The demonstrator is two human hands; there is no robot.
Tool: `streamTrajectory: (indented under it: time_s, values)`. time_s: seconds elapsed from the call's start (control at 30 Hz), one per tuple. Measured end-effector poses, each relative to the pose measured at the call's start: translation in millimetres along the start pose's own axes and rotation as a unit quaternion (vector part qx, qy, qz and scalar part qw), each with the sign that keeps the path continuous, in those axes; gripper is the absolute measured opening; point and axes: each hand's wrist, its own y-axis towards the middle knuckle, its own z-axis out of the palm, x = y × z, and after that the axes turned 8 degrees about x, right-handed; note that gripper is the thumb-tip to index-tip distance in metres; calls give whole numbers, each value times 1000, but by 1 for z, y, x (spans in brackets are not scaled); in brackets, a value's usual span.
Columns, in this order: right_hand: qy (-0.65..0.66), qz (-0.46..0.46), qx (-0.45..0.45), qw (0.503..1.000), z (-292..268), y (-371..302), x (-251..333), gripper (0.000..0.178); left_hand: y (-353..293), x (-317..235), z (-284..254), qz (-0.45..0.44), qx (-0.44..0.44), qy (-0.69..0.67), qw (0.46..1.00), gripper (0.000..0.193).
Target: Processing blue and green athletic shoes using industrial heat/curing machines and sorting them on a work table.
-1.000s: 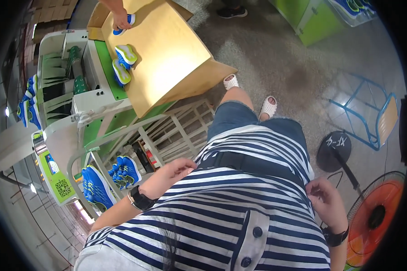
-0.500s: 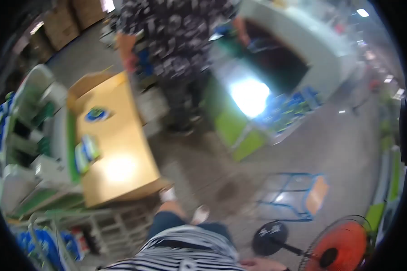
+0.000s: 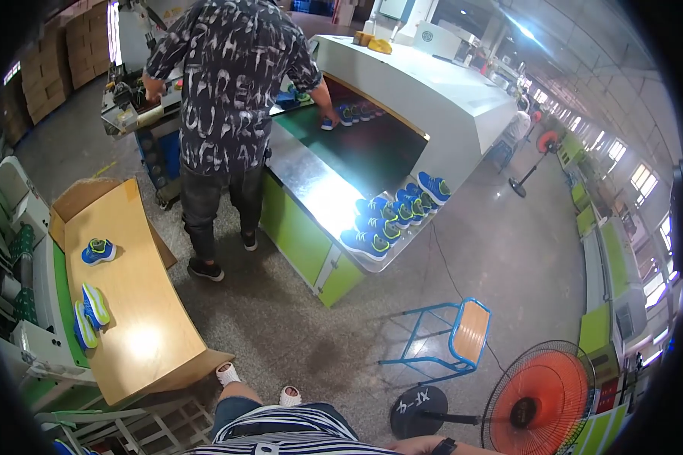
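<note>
At the lower edge is part of my right hand [image 3: 413, 444], with a dark watch [image 3: 445, 447] at its wrist. Its fingers are hidden, so whether it holds anything does not show. My left hand is out of view. To my left, a wooden table [image 3: 140, 292] carries a blue and lime sneaker [image 3: 99, 252] standing upright. Nearer on it, a pair of sneakers [image 3: 89, 309] lies on its side, soles showing. Several blue sneakers [image 3: 387, 216] stand in rows on the metal end of a conveyor machine [image 3: 300, 155].
A person [image 3: 231, 91] in a patterned shirt stands ahead, one hand [image 3: 328, 117] at a shoe on the green belt. A blue-framed stool [image 3: 469, 334] and an orange floor fan [image 3: 539, 398] stand at my right. A pale metal rack [image 3: 155, 428] is at lower left.
My view has swung and the picture is sharper. The table now sits farther left, and more of the hall on the right shows. The watch at my right wrist has come into view.
</note>
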Motion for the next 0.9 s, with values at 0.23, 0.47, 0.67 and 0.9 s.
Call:
streamTrajectory:
  time_s: [0.23, 0.47, 0.67, 0.9]
  values:
    - [42, -105, 63, 992, -23, 35, -56, 60, -27, -23, 17, -45, -17, 8, 999, 42]
    - [-9, -68, 57, 996, -28, 45, -96, 55, -60, -20, 24, -74, -22, 6, 997, 45]
    - [-65, -30, 87, 994, -21, 26, -88, 52, -81, -22, 37, -117, -36, 0, 993, 47]
    - [-17, -22, 116, 993, -13, 9, -69, 53, -104, -27, 49, -165, -63, -2, 984, 50]
